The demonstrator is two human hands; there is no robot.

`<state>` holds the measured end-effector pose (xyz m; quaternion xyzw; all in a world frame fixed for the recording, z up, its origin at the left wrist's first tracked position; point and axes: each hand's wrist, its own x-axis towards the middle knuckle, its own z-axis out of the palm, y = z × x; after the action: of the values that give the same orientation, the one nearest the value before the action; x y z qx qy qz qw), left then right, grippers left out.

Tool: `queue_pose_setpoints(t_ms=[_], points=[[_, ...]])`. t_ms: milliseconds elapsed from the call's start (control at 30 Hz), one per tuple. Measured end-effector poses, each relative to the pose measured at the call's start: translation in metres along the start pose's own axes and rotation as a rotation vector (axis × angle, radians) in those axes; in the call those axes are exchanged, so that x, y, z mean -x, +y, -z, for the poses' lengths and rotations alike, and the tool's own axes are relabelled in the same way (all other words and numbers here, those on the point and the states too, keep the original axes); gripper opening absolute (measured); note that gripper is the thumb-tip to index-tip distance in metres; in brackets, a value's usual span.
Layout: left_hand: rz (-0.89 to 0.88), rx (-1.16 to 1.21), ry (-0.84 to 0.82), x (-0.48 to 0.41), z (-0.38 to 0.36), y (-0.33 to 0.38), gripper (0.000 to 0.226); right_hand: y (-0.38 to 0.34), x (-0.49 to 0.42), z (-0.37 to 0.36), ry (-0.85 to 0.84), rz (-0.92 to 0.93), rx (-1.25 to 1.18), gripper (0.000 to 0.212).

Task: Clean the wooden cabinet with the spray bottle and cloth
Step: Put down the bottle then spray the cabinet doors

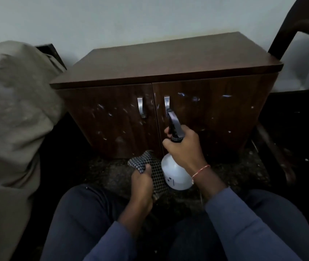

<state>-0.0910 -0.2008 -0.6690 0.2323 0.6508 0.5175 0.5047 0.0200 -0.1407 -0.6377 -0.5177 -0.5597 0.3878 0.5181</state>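
Right hand [184,146] grips spray bottle [175,174]; left hand [142,182] holds cloth [154,170].

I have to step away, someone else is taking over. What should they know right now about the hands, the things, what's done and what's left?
Right hand grips the spray bottle by its neck, nozzle aimed at the right door of the wooden cabinet.
Left hand holds the checked cloth, low in front of the doors.
Done: nothing clearly; both doors carry white marks.
Left: spray, then wipe the doors and top.

cabinet [165,59] 1 | handles [142,107] 2 | spray bottle [174,176] 1 | cloth [155,172] seemingly 1
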Motion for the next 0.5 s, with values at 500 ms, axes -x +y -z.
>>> queue_pose_setpoints(t_ms=[500], points=[[-0.154,0.306,0.014,-0.026,0.001,0.054,0.024,0.011,0.009,-0.004,0.017,0.032,-0.005,0.019]])
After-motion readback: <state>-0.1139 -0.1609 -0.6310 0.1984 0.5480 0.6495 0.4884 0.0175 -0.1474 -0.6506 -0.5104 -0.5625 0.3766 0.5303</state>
